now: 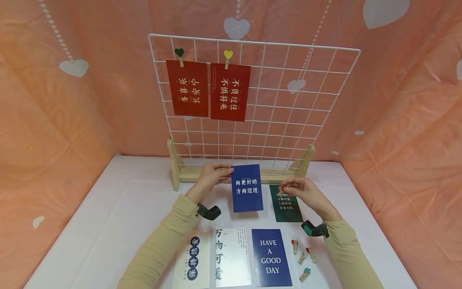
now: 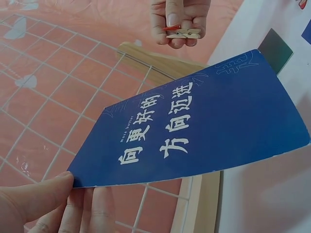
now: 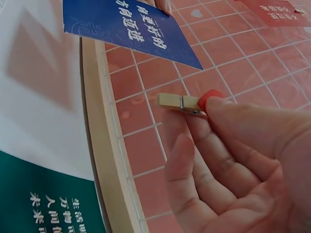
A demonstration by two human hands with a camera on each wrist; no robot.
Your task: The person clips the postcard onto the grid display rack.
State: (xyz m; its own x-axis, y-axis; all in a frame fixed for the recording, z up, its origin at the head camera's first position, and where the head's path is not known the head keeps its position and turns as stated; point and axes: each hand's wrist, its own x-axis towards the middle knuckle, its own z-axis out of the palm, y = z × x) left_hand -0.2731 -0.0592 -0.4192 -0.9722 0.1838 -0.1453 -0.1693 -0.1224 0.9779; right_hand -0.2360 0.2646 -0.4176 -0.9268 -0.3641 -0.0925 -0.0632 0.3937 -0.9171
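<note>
Near desk edge: three cards [image 1: 270, 257] flat in row, spare pegs [image 1: 302, 257] toward right edge.

Mid-desk: left hand [image 1: 211, 176] pinches blue card [image 1: 247, 188] at top-left corner, thumb over fingers, card held above desk before grid base. Card judged light, thin, flexes under own weight; slick face, so hold by edge.

Right hand [image 1: 304, 192] pinches wooden peg [image 3: 187, 103] at red heart end; peg looks small, stiff, sprung.

Far edge: wire grid [image 1: 288, 104], two red cards [image 1: 208, 90] clipped.

Held card [image 1: 247, 188] in front of grid rack [image 1: 288, 120], pegs [image 1: 303, 257] right of table cards [image 1: 270, 257].
</note>
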